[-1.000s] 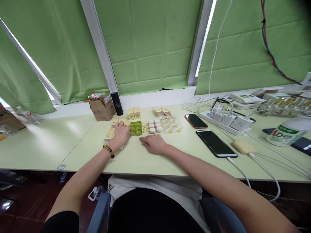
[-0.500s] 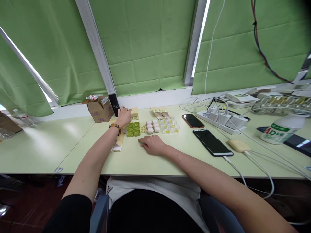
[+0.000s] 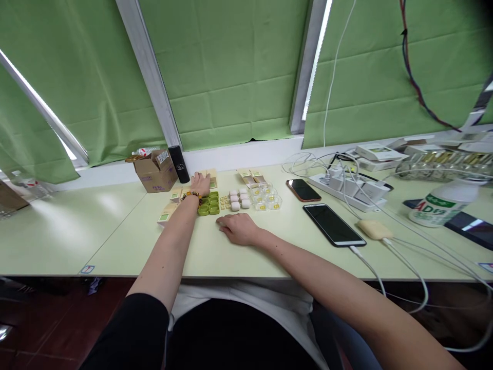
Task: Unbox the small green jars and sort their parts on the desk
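My left hand [image 3: 201,185], with a beaded bracelet at the wrist, reaches over small kraft-coloured packets with green labels [image 3: 211,178]. Its fingers are spread; the hand partly covers the packets, and I cannot tell whether it presses on them. Just right of that wrist sit green square cups [image 3: 209,204] in a block. My right hand [image 3: 239,228] lies on the table in front of several pinkish-white small pieces [image 3: 239,199], its fingers stretched to the left and holding nothing visible. More labelled packets [image 3: 166,213] lie left of my left forearm.
Tiny yellowish pieces [image 3: 224,202] and clear cups with yellow centres [image 3: 265,198] lie in the row. Two phones [image 3: 334,225], a power strip [image 3: 346,191] with cables and a white bottle [image 3: 442,205] stand right. A cardboard box [image 3: 156,173] and black cylinder [image 3: 179,165] stand back left.
My left hand has shifted slightly right and its fingers are more spread. The labelled packets at the left now lie further left, partly beside my forearm. My right hand stays on the table.
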`<act>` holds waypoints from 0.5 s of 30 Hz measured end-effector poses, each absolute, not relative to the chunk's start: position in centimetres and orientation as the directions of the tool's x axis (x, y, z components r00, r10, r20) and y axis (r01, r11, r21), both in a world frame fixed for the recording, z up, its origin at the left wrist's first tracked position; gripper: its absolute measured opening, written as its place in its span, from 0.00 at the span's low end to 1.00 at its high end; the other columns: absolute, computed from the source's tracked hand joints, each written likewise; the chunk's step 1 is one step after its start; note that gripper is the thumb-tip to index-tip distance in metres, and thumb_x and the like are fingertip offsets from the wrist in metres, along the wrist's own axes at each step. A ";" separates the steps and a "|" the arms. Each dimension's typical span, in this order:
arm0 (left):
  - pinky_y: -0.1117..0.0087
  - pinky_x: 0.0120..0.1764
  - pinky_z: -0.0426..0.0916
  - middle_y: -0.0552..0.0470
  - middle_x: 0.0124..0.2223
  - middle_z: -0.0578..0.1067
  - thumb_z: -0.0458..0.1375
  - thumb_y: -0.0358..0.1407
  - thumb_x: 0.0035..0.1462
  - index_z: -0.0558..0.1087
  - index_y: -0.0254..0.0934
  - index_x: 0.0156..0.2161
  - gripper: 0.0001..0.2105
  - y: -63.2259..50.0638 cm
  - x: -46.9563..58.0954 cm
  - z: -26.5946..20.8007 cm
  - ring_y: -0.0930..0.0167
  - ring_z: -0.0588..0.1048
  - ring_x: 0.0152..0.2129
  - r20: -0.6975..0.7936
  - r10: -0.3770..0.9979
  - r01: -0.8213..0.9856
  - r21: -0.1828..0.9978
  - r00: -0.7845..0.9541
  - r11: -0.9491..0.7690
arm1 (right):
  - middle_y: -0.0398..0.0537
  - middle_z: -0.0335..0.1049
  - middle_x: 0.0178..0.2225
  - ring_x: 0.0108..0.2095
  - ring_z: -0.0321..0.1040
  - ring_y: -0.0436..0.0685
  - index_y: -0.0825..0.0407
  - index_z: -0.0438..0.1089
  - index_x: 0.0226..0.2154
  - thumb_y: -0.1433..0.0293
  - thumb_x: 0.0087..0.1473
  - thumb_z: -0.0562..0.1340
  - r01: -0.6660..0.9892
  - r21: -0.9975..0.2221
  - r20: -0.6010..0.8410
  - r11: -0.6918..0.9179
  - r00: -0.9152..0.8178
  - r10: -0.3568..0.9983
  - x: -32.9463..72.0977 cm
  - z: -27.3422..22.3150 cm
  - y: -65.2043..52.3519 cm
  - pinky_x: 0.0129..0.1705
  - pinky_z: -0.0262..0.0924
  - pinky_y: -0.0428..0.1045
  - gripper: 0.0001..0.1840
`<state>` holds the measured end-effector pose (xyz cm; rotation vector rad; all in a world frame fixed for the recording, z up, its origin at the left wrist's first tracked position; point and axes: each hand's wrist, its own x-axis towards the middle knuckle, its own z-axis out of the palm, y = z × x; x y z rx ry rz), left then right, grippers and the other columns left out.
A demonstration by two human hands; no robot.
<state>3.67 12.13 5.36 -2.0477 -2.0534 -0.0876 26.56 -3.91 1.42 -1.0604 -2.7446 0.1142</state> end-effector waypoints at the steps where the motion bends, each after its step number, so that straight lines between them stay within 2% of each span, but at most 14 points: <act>1: 0.44 0.62 0.56 0.27 0.64 0.65 0.58 0.34 0.61 0.60 0.35 0.70 0.33 12.2 3.6 5.2 0.44 0.58 0.65 0.210 0.978 0.992 -0.123 0.006 0.021 | 0.51 0.79 0.54 0.48 0.77 0.64 0.44 0.69 0.60 0.62 0.71 0.53 0.656 -0.142 0.156 0.742 -0.725 0.671 26.6 1.4 -3.9 0.42 0.60 0.51 0.20; 6: 0.40 0.64 0.53 0.28 0.68 0.61 0.59 0.34 0.59 0.55 0.39 0.73 0.38 12.6 3.4 5.0 0.42 0.53 0.68 0.213 0.977 0.994 -0.111 0.003 0.022 | 0.51 0.80 0.53 0.47 0.77 0.63 0.45 0.70 0.58 0.62 0.71 0.53 0.653 -0.127 0.162 0.746 -0.729 0.665 26.5 1.4 -3.9 0.41 0.59 0.51 0.18; 8: 0.40 0.64 0.53 0.28 0.69 0.60 0.59 0.33 0.58 0.55 0.40 0.73 0.38 12.7 3.4 5.1 0.42 0.52 0.69 0.211 0.978 0.994 -0.108 0.011 0.012 | 0.51 0.80 0.52 0.47 0.77 0.63 0.45 0.70 0.57 0.62 0.71 0.53 0.654 -0.118 0.162 0.747 -0.730 0.664 26.5 1.4 -3.9 0.41 0.59 0.51 0.17; 15: 0.41 0.64 0.54 0.30 0.68 0.62 0.57 0.30 0.60 0.68 0.37 0.63 0.25 12.7 3.4 5.5 0.44 0.53 0.68 0.244 0.968 0.994 -0.097 0.064 -0.041 | 0.51 0.81 0.51 0.45 0.78 0.63 0.45 0.71 0.56 0.62 0.71 0.54 0.660 -0.112 0.162 0.743 -0.726 0.669 26.4 1.4 -3.9 0.39 0.58 0.51 0.18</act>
